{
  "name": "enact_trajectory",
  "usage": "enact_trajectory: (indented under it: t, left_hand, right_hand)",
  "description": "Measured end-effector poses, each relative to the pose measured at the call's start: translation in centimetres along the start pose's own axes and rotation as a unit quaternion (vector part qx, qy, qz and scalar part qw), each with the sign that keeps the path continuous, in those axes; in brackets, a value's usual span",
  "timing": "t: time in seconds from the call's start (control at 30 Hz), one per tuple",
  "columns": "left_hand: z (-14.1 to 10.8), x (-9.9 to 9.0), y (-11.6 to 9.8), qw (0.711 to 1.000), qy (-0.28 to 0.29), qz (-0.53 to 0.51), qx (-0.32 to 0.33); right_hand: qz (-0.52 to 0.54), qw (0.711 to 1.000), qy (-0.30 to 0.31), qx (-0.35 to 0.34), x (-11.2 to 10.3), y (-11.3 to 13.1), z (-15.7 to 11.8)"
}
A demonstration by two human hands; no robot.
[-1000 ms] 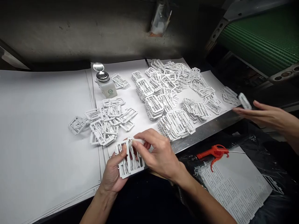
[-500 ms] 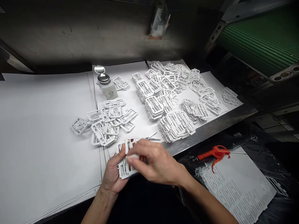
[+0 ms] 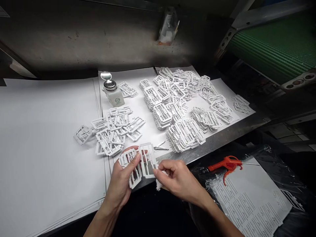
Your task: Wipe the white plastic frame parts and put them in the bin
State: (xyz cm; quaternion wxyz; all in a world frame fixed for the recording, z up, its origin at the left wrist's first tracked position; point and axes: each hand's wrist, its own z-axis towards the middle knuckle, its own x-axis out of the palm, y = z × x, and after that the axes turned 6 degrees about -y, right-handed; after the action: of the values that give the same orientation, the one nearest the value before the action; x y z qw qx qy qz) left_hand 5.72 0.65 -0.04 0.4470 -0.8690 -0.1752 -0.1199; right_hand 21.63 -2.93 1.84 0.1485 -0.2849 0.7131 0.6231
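My left hand (image 3: 120,182) is closed round a small stack of white slotted frames (image 3: 133,179), its thumb pressing on top. One more white slotted frame (image 3: 147,161) stands fanned out to the right of that stack. Its lower right corner is pinched by my right hand (image 3: 176,179), which also has a crumpled white wipe (image 3: 159,185) tucked under its fingers. Just beyond the hands lie metal tweezers (image 3: 161,148). A loose heap of similar frames (image 3: 111,135) spreads over the white paper (image 3: 49,138) ahead of my left hand.
Stacked frames (image 3: 185,135) cover the right of the bench. A dispenser bottle (image 3: 116,97) with its lid up stands at the back. To the right, a red air gun (image 3: 225,163) lies on a printed sheet (image 3: 256,200), below a green conveyor belt (image 3: 276,49).
One frame has swung out to the right from the stack. My right hand has moved right and down, off the stack's face to that frame's corner. The wipe now shows below its fingers.
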Motion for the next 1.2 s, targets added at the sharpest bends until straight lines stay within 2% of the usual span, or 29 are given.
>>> enact_trajectory:
  t: [0.1,0.17,0.23,0.3,0.4,0.47,0.5,0.63,0.77,0.87,1.07,1.2]
  left_hand:
    - [-0.4,0.4,0.1,0.989,-0.037,0.107,0.1]
    - [-0.5,0.3,0.2,0.99,-0.026,0.105,0.093]
    - [-0.6,-0.1,0.3,0.998,0.009,0.05,0.028]
    - [-0.6,-0.8,0.4,0.997,0.05,-0.021,-0.055]
    - [-0.5,-1.7,0.6,0.985,0.091,-0.088,-0.119]
    - [-0.5,-1.8,0.9,0.982,0.1,-0.099,-0.128]
    - [-0.5,-1.7,1.0,0.981,0.1,-0.103,-0.129]
    - [-0.7,-1.4,1.1,0.982,0.081,-0.122,-0.115]
    - [-0.6,-1.5,0.8,0.986,0.084,-0.088,-0.117]
    - [-0.3,-1.6,0.5,0.985,0.087,-0.064,-0.135]
    - [-0.1,-1.0,0.7,0.987,0.039,-0.095,-0.122]
    - [0.0,-0.7,0.6,0.987,0.008,-0.118,-0.104]
  right_hand:
    - [-0.202,0.972,-0.044,-0.108,0.0,1.5,-0.1]
    - [-0.243,0.957,-0.02,-0.155,0.0,2.4,-0.2]
    - [-0.178,0.97,0.013,-0.168,-0.5,2.8,-0.2]
    - [-0.065,0.987,0.005,-0.145,-1.2,2.5,0.1]
    - [0.045,0.989,-0.112,-0.091,-2.2,1.7,1.1]
    - [0.084,0.977,-0.179,-0.085,-2.1,1.6,2.0]
    - [0.1,0.972,-0.19,-0.095,-1.9,1.7,2.5]
    - [0.091,0.972,-0.154,-0.155,-0.6,2.3,3.9]
    - [0.017,0.976,-0.176,-0.127,-0.7,1.5,4.1]
    - [0.024,0.972,-0.199,-0.119,-1.2,0.9,3.8]
    - [0.032,0.974,-0.177,-0.134,-0.6,1.3,3.4]
    - [0.032,0.984,-0.126,-0.119,-0.1,1.2,1.6]
